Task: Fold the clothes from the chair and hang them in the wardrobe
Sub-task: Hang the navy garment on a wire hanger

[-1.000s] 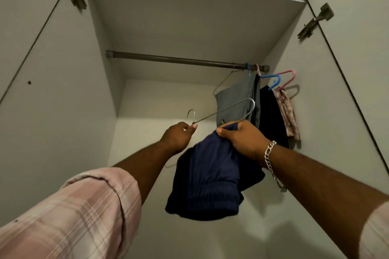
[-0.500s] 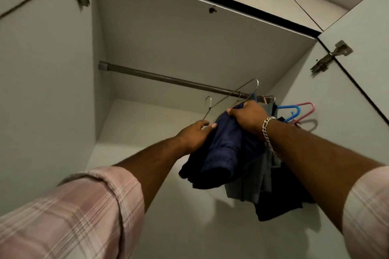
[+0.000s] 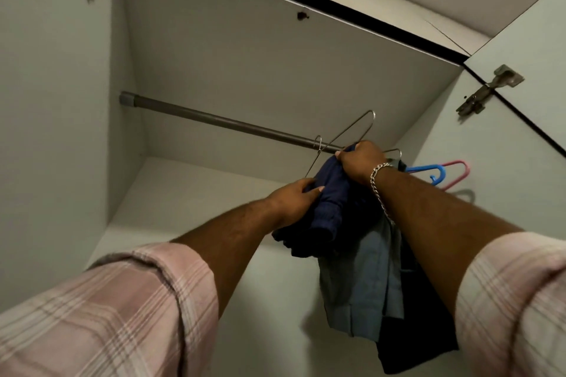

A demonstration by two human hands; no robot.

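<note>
Navy folded garment (image 3: 332, 193) hangs on a wire hanger (image 3: 346, 135) at the wardrobe rod (image 3: 214, 118). Right hand (image 3: 360, 164) fingers curl around its top; left hand (image 3: 294, 200) fingers pinch its side.

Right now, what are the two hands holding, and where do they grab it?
Both hold the navy garment draped on the wire hanger: right hand grips its top, left hand holds its left side.

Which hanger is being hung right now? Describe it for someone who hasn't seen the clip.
Follow the rail rightward to both hands. The wire hanger tilts there, carrying the navy garment. Unlike the blue hanger and pink hanger farther right, it is bare thin metal.
</note>
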